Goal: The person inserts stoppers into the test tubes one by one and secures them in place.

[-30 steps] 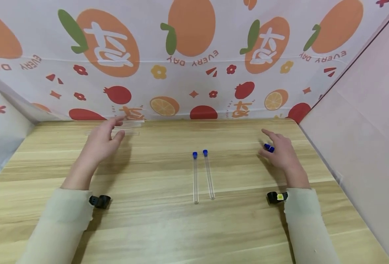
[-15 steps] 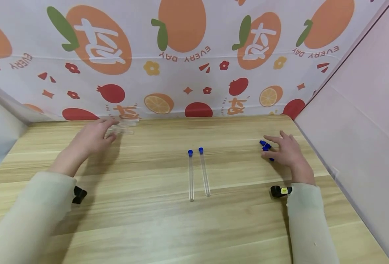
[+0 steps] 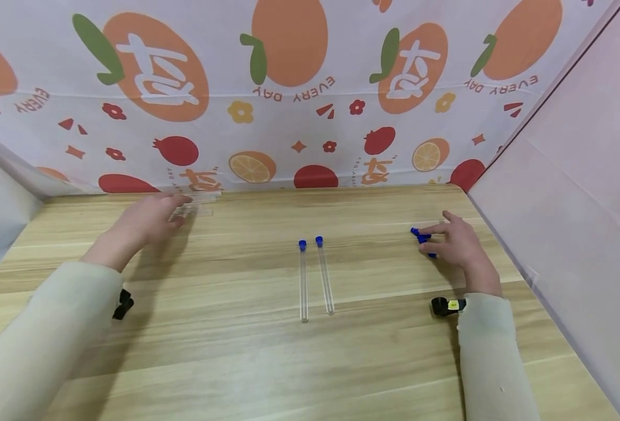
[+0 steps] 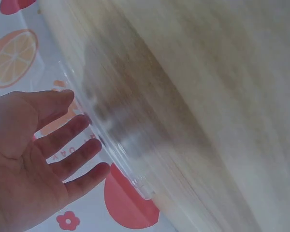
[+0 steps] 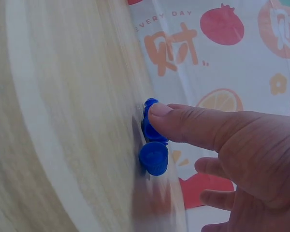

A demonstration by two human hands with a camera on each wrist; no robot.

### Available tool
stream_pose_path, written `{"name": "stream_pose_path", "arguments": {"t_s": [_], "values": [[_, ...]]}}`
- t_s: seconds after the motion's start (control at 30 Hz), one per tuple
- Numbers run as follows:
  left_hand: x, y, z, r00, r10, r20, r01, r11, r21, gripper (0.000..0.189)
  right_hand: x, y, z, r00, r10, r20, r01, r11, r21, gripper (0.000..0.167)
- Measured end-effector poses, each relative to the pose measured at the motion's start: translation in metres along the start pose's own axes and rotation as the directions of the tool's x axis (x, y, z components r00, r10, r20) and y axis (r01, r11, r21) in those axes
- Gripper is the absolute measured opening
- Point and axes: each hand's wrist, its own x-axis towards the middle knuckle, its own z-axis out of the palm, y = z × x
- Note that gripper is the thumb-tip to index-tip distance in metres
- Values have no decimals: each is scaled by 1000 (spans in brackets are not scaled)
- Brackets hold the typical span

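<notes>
Head view: blue caps (image 3: 422,238) (clustered) just beside the right hand (image 3: 460,245).

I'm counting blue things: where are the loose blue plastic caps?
In the head view, the loose blue plastic caps lie on the right of the pale wooden table, beside the right hand.
</notes>
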Motion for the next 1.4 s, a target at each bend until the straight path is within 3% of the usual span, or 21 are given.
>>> {"name": "stream_pose_path", "arguments": {"t_s": [0.23,0.57,0.87,1.13,1.4], "values": [[3,1,-2,999,-25,25,25,1000,14,49,3,2,2,1000,10,3,-10,1000,17,43],[8,4,0,1000,-21,-5,21,1000,19,30,2,3,3,999,-4,-41,5,1000,22,34],[11,9,-1,1000,-21,-1,21,999,33,29,2,3,7,999,16,-34,-15,999,30,36],[14,15,-1,994,-113,6,113,993,29,31,4,-2,12,995,-37,-92,37,999,-1,28],[17,22,6,997,-51,-59,59,986,154,13,6,-3,15,993,-47,-106,48,999,6,29]]}}
